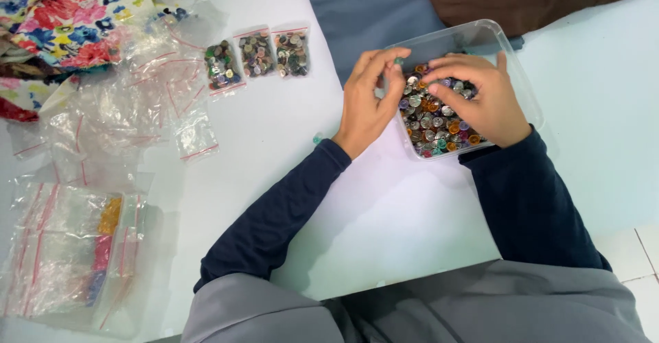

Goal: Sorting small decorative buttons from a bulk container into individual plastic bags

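Head camera is looking down on a person sorting buttons at a white table. The right hand is reaching into a clear plastic box of mixed buttons, its fingers curled loosely over the pile; whether it is pinching one is hard to tell. The left hand is resting on the box's near rim, holding what looks like a small green button at its fingertips. Three small filled bags are lying in a row up the table, so part of the sorting seems done, while the box is staying mostly full. Empty zip bags are spreading to the left beside a floral cloth; grey and brown fabric is lying beyond the box.
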